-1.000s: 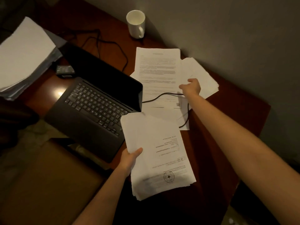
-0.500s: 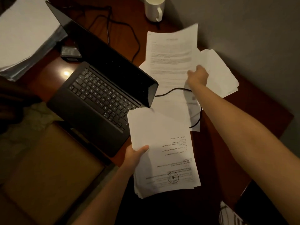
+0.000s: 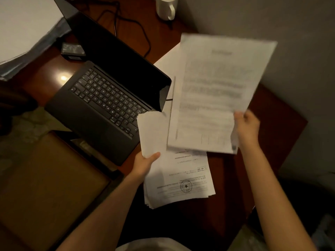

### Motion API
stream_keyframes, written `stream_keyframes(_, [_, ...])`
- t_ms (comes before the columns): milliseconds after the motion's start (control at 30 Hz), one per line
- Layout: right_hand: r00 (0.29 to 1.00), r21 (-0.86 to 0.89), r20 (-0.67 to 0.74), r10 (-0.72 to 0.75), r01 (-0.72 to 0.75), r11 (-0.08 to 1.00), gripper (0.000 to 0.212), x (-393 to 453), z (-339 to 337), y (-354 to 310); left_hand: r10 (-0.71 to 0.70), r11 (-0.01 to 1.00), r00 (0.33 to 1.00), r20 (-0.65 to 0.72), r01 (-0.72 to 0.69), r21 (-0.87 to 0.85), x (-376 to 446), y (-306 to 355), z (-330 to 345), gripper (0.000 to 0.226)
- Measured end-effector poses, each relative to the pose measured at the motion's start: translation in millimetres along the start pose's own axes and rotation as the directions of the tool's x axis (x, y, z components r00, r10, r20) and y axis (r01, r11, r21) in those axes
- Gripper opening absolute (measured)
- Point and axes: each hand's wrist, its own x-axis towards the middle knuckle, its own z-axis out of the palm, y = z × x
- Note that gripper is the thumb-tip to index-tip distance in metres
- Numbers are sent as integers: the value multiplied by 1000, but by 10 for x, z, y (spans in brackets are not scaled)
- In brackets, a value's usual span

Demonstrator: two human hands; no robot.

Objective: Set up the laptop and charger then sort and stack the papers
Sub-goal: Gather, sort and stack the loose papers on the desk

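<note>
Above desk, hands gripping seemingly printed papers

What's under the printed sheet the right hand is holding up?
Under the printed sheet, gripped by the right hand, lie white papers on the desk and the top of the stack the left hand holds. Anything else beneath is covered.
</note>
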Motion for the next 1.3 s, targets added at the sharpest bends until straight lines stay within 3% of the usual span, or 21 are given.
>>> stream_keyframes(133, [952, -89, 162, 258, -246, 965, 8, -377, -7, 637, -24, 999, 1000, -12, 24, 45, -22, 54, 11, 30])
stream_keyframes(200, [937, -135, 192, 293, -271, 953, 9, -530, 36, 857, -62, 997, 998, 2, 62, 47, -25, 72, -2, 25])
stream_keyframes(300, [929, -157, 202, 309, -281, 947, 12, -684, 102, 1028, -74, 993, 995, 62, 80, -85, -62, 103, -12, 19])
stream_keyframes(500, [948, -295, 254, 194, -115, 949, 15, -811, 93, 1104, -11, 995, 1000, 8, 11, -100, -107, 74, 75, 24])
stream_keyframes(733, [935, -434, 287, 209, -67, 898, 27, -784, 199, 1040, 21, 998, 998, -51, -24, -58, -82, 58, 115, 28])
stream_keyframes(800, [964, -367, 144, 222, -157, 917, 22, -535, 207, 892, 12, 997, 998, -64, -17, -72, -69, 61, 132, 28])
stream_keyframes(867, [951, -116, -36, 306, -309, 944, 22, -155, 245, 705, 12, 997, 998, -66, -18, -81, -68, 67, 137, 29])
stream_keyframes(933, [889, 169, -69, 454, -438, 883, 24, 192, 300, 491, 15, 998, 998, -64, -20, -67, -89, 81, 142, 31])
stream_keyframes(1033, [855, 325, -22, 518, -484, 812, 24, 544, 404, 198, 9, 997, 997, -73, -15, -82, -69, 69, 141, 31])
stream_keyframes(1167, [822, 292, 77, 564, -559, 776, 31, 782, 580, 68, -10, 997, 996, -92, 3, -79, -27, 45, 141, 31])
stream_keyframes(1233, [851, 141, 146, 504, -522, 841, 46, 822, 637, 54, -4, 997, 995, -98, -4, -78, -20, 37, 141, 30])
stream_keyframes(1300, [896, 20, 99, 432, -436, 900, 45, 821, 680, 31, -1, 997, 995, -105, -7, -74, -21, 38, 141, 29])
